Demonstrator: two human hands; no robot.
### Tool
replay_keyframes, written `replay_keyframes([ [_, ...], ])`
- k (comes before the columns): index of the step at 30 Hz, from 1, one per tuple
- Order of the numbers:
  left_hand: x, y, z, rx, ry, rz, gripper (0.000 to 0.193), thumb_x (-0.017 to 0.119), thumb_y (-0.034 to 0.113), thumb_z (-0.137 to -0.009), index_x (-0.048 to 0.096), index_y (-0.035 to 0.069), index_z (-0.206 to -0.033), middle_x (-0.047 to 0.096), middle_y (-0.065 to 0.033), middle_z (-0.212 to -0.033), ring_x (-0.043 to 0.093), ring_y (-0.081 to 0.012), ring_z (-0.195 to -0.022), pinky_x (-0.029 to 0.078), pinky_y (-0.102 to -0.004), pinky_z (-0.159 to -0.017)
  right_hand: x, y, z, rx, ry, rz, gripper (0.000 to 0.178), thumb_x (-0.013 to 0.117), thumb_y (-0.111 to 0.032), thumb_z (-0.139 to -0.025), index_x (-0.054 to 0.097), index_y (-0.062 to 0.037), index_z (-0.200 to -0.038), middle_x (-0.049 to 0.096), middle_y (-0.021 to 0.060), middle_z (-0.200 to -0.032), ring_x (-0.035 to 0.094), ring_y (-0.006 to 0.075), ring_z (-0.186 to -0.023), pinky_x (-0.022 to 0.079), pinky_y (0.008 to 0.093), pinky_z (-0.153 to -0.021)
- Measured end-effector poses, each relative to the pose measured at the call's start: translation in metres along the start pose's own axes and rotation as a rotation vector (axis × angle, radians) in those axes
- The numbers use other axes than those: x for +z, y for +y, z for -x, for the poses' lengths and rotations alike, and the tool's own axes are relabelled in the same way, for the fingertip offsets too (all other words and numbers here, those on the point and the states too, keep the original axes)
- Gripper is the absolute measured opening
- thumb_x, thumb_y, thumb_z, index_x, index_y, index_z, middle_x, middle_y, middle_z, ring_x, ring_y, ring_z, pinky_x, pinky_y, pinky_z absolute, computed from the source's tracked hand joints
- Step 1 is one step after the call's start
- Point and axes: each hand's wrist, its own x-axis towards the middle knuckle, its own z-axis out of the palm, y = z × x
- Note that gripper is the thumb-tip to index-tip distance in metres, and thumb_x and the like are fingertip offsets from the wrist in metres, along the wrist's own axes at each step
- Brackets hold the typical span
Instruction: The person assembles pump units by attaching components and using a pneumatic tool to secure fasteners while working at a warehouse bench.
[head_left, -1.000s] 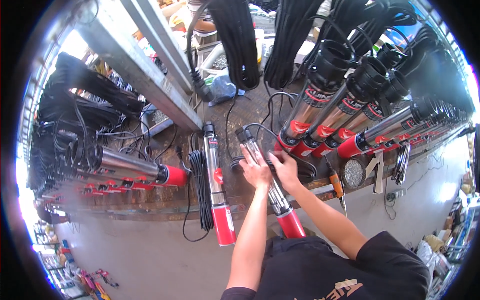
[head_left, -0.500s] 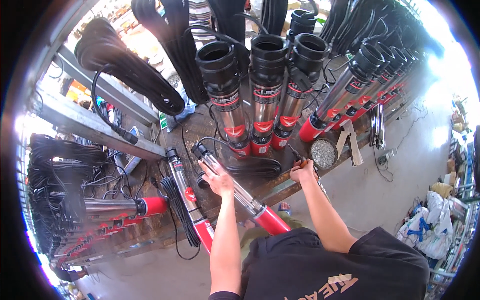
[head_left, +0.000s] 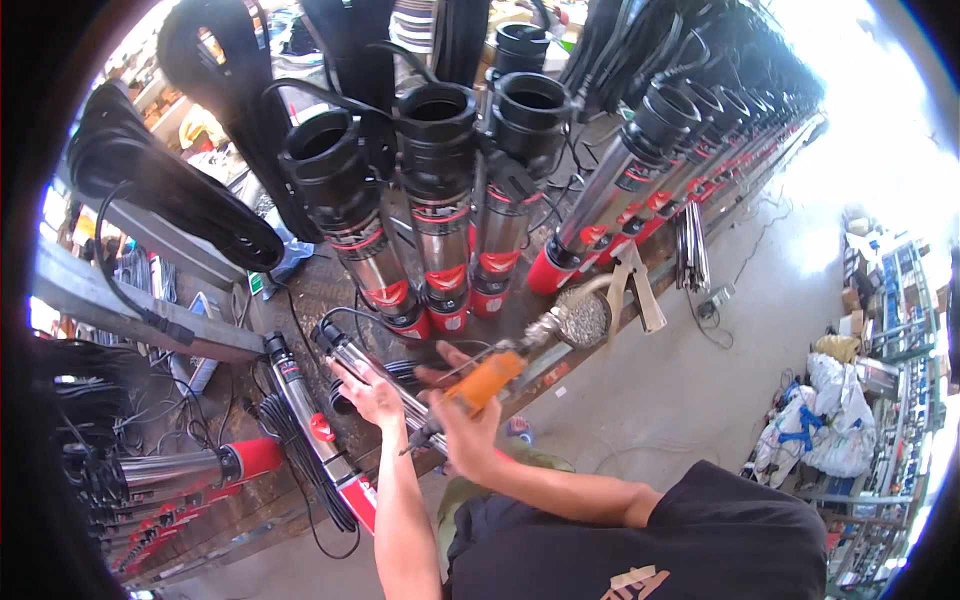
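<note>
My left hand [head_left: 375,398] lies with fingers stretched along the steel body of a submersible pump [head_left: 348,348], which slants from the bench toward my lap. My right hand [head_left: 468,425] is closed round an orange power screwdriver [head_left: 488,382], smeared by motion. Its dark tip points down and left, over the pump's lower part, close to my left wrist. From its other end a coiled hose or cord [head_left: 545,325] runs toward a round bowl of small metallic pieces [head_left: 585,322]. My right hand and forearm hide much of the pump's lower end.
Another pump [head_left: 298,390] lies left of this one, beside looped black cable. Several upright pumps [head_left: 440,235] stand beyond my hands, and a longer row [head_left: 610,205] recedes to the right. A metal rail [head_left: 150,305] crosses at left. White bags [head_left: 835,420] lie at far right.
My right hand has swung left from beside the bowl to over the pump, bringing the screwdriver along. My left hand stays on the pump. The whole view has shifted.
</note>
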Motion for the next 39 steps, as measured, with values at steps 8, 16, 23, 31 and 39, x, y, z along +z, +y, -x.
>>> replay_keyframes([
  [8, 0.019, -0.049, -0.021, 0.129, 0.082, -0.159, 0.075, 0.057, 0.051, -0.094, 0.034, 0.014, -0.155, 0.056, -0.0202, -0.114, 0.06, -0.0374, -0.091, 0.054, -0.048, -0.073, 0.079, 0.022, -0.023, -0.327, -0.671, 0.165, 0.037, 0.069, -0.012, -0.09, 0.052, -0.0004, -0.12, 0.064, 0.0173, -0.116, 0.059, 0.0127, -0.081, 0.049, 0.0257, -0.075],
  [16, 0.005, -0.043, -0.017, 0.035, 0.157, -0.106, 0.063, 0.049, 0.044, -0.098, 0.033, 0.026, -0.157, 0.054, -0.0148, -0.1, 0.06, -0.0336, -0.086, 0.047, -0.0488, -0.075, 0.115, 0.12, -0.089, -0.289, -0.841, 0.25, 0.032, 0.054, 0.006, -0.085, 0.052, -0.002, -0.116, 0.061, 0.0191, -0.132, 0.065, 0.0186, -0.103, 0.051, 0.0283, -0.086],
  [23, 0.005, -0.047, -0.02, 0.036, 0.158, -0.104, 0.063, 0.049, 0.044, -0.099, 0.032, 0.026, -0.157, 0.053, -0.0161, -0.1, 0.059, -0.0329, -0.088, 0.046, -0.0482, -0.077, 0.107, 0.147, -0.108, -0.276, -0.735, 0.378, 0.024, 0.056, 0.006, -0.082, 0.057, 0.0011, -0.105, 0.068, 0.0147, -0.1, 0.059, 0.012, -0.064, 0.051, 0.0257, -0.063],
  [31, -0.002, -0.046, -0.021, 0.02, 0.1, -0.063, 0.066, 0.05, 0.042, -0.099, 0.027, 0.026, -0.159, 0.053, -0.0155, -0.101, 0.058, -0.0331, -0.089, 0.044, -0.0466, -0.082, 0.104, 0.151, -0.107, -0.178, -0.731, 0.373, 0.02, 0.058, 0.005, -0.081, 0.058, 0.002, -0.101, 0.067, 0.0117, -0.09, 0.061, 0.0153, -0.065, 0.051, 0.0262, -0.065],
  [39, 0.001, -0.045, -0.02, 0.026, 0.137, -0.08, 0.064, 0.05, 0.042, -0.099, 0.031, 0.025, -0.158, 0.053, -0.015, -0.1, 0.058, -0.0322, -0.089, 0.045, -0.046, -0.079, 0.102, 0.154, -0.109, -0.219, -0.665, 0.357, 0.02, 0.058, 0.005, -0.081, 0.059, 0.0013, -0.101, 0.066, 0.0113, -0.089, 0.061, 0.0151, -0.066, 0.051, 0.0261, -0.064],
])
